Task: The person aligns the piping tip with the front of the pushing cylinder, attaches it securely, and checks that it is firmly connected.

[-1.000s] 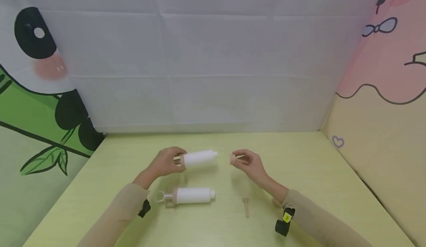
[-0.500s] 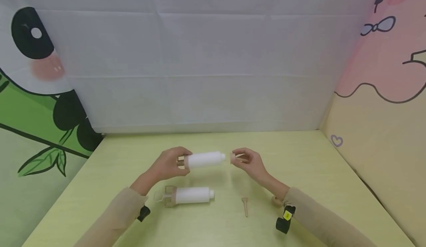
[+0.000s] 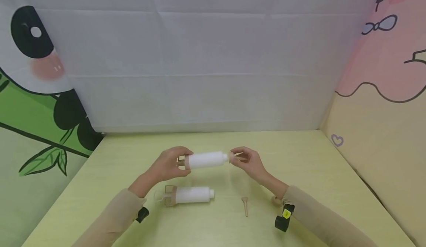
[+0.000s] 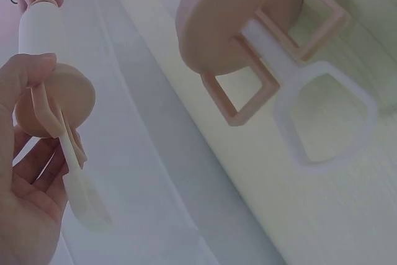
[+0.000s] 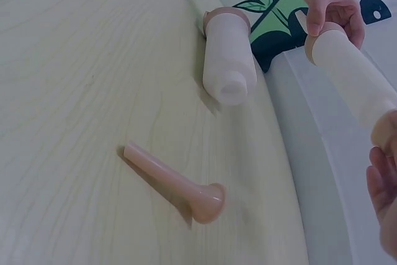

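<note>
My left hand (image 3: 168,162) grips the beige collar of a big white syringe-like tube (image 3: 206,159), held nearly level above the table. The tube's white plunger handle (image 4: 84,200) sticks out past my palm in the left wrist view. Across from it, my right hand (image 3: 251,164) pinches a beige nozzle (image 3: 231,157) whose wide end meets the tube's narrow tip; whether it is threaded on cannot be told. Below lies a second white tube (image 3: 192,195) with a ring plunger (image 4: 325,116). A spare beige nozzle (image 5: 170,178) lies to its right.
A small round beige piece (image 3: 276,200) sits by my right wrist, partly hidden. The pale yellow table (image 3: 213,226) runs back to a white cloth wall (image 3: 213,73). Cartoon-printed panels (image 3: 376,136) stand on both sides.
My left hand has carried the tube to the right, closing the gap to the nozzle. The right hand has barely moved and still pinches the nozzle. The things on the table stay put.
</note>
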Demonstrator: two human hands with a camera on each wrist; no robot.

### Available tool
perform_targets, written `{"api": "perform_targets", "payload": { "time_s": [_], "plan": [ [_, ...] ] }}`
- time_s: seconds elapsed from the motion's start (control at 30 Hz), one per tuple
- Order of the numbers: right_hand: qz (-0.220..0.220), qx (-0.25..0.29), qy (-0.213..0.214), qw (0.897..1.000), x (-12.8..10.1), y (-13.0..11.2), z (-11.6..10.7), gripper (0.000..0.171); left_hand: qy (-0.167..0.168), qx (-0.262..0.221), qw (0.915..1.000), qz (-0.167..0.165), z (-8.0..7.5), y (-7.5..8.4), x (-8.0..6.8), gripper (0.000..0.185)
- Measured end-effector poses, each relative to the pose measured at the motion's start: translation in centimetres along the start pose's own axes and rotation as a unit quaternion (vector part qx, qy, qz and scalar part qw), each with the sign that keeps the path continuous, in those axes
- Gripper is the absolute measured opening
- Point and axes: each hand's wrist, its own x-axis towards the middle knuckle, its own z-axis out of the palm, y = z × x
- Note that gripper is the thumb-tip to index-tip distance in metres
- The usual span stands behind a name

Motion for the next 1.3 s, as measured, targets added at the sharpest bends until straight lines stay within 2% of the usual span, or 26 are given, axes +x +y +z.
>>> {"api": "perform_targets", "payload": {
  "time_s": [0.33,0.67,0.97,1.1,1.3],
  "plan": [
    [-0.001,0.032,-0.026,0.999,-0.1,-0.5,0.1,0.031,-0.009,0.001,1.0,-0.002,0.0,0.3,0.4,0.042],
    [-0.005,-0.009,-0.02,1.0,0.3,-0.7,0.1,0.03,-0.006,-0.003,1.0,0.001,-0.1,0.5,0.5,0.041],
    [0.001,-0.025,-0.039,0.999,0.3,-1.0,-0.2,0.029,-0.002,0.001,0.9995,0.033,-0.5,0.5,0.6,0.04],
    [0.001,-0.025,-0.046,0.999,0.3,-1.8,-0.3,0.028,-0.005,0.0,0.9991,0.042,-0.6,0.5,0.8,0.039],
    [-0.026,-0.043,-0.051,0.997,0.0,-3.5,-0.3,0.028,-0.014,0.002,0.9991,0.04,-0.7,0.6,1.0,0.04]
  ]
}}
